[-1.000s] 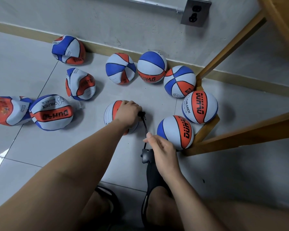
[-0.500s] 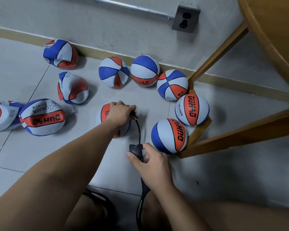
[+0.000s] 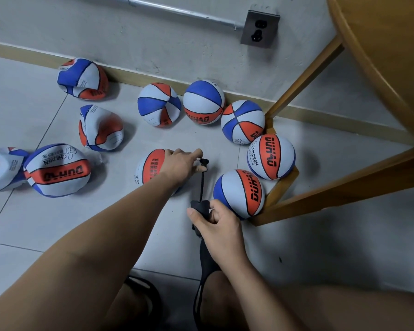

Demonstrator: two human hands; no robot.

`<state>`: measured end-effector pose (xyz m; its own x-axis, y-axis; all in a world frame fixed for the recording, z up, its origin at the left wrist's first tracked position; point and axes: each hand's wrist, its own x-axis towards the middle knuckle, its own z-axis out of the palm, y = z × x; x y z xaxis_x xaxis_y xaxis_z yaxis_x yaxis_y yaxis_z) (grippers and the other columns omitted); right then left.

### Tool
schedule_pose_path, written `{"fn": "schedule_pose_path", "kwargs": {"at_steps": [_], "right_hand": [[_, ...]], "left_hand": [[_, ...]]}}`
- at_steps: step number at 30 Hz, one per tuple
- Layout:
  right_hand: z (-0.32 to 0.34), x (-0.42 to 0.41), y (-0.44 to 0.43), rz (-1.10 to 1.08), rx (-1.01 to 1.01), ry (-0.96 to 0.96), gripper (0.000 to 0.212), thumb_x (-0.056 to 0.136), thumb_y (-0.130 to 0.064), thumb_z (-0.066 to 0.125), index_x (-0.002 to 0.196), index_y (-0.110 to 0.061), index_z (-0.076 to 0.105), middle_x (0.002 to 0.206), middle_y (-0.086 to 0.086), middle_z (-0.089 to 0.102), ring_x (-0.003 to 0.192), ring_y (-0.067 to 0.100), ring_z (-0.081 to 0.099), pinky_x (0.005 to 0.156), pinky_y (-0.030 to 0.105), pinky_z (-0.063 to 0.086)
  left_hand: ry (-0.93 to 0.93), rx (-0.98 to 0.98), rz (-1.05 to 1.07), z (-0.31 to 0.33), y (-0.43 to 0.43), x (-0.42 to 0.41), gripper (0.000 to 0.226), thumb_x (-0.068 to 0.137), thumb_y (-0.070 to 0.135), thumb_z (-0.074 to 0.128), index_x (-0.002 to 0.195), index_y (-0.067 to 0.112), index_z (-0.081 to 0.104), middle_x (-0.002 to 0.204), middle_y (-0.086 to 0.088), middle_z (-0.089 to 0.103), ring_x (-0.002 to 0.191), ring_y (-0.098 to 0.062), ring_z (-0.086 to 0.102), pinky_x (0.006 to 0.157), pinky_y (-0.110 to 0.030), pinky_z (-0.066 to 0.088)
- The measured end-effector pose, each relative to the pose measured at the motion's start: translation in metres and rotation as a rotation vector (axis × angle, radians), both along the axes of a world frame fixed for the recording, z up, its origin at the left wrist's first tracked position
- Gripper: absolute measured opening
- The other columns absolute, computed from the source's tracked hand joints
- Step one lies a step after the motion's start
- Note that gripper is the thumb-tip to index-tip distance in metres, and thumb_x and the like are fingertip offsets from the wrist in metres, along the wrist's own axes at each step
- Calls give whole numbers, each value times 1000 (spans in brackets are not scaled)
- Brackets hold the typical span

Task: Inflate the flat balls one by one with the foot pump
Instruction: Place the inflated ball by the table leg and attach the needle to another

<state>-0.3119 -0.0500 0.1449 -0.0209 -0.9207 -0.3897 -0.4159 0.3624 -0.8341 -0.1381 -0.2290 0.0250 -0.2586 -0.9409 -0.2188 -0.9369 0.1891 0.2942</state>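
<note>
While the left hand (image 3: 179,163) rests on a ball (image 3: 148,168) on the floor (image 3: 22,115) and pinches the tip of the black hose (image 3: 202,182) just beside it, the right hand (image 3: 221,225) curls round the foot pump (image 3: 199,207) nearer the person, the hose running between them. Crumpled flat balls (image 3: 58,170) lie to the left; round balls (image 3: 270,156) curve from the wall (image 3: 153,39) to a wooden frame (image 3: 332,187) on the right, the nearest just beside the right hand. An outlet (image 3: 259,28) sits on the wall.
</note>
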Motion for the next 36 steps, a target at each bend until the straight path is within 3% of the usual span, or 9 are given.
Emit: {"fn": "schedule_pose_path", "kwargs": {"at_steps": [4,7,9,15,19,25,29,33,36], "right_hand": [[0,2,0,-31,14,-58,51,84,-63,75,85,-17,53,65,5,56,68,35,53,67,52,53],[1,6,-1,-42,21,-69,56,83,-64,75,87,-14,50,66,8,54,65,32,47,65,52,52],[4,7,-1,-63,22,-78,54,83,-61,75,85,-14,48,68,8,55,63,22,45,65,50,51],[9,5,8,-90,41,-37,42,85,-59,70,92,-20,58,75,-3,70,74,22,66,74,49,58],[12,1,13,-58,60,-7,37,89,-57,70,95,-22,60,84,-8,75,82,13,70,78,43,59],[17,-2,13,-80,86,-11,37,89,-56,70,95,-22,60,83,-6,75,82,14,71,79,41,60],[18,-3,11,-114,81,-1,41,86,-59,67,96,-20,57,79,-2,70,80,21,68,78,44,59],[18,-3,10,-125,79,3,40,86,-61,66,93,-23,57,81,-5,72,80,18,69,79,43,59],[14,-4,13,-132,78,2,40,85,-63,65,92,-25,57,80,-6,72,79,16,70,78,43,60]], "left_hand": [[54,-52,9,17,-3,19,94,82,92,51,157,35,41,157,1,54,148,-34,44,112,-54,36],[61,-97,144,33,2,39,104,73,97,58,154,33,46,156,-1,51,143,-33,47,111,-55,36],[53,-24,276,40,14,48,107,66,99,62,152,37,46,158,1,45,142,-33,45,111,-57,37],[275,307,591,24,67,45,141,41,91,84,159,51,18,166,-5,24,148,-43,32,111,-64,45],[346,253,715,18,76,23,134,49,71,94,157,50,16,160,-4,25,146,-43,31,103,-62,53],[324,190,725,28,65,24,122,46,74,90,148,46,28,149,-2,39,138,-39,40,98,-58,55],[553,164,852,45,38,24,122,45,78,93,146,45,33,146,-2,43,137,-36,46,105,-57,53],[860,196,848,67,1,2,126,40,78,98,143,45,35,141,0,50,127,-25,60,100,-52,61],[932,268,831,72,-15,-27,134,40,78,99,150,41,30,145,-2,50,125,-27,61,97,-52,62]]}}
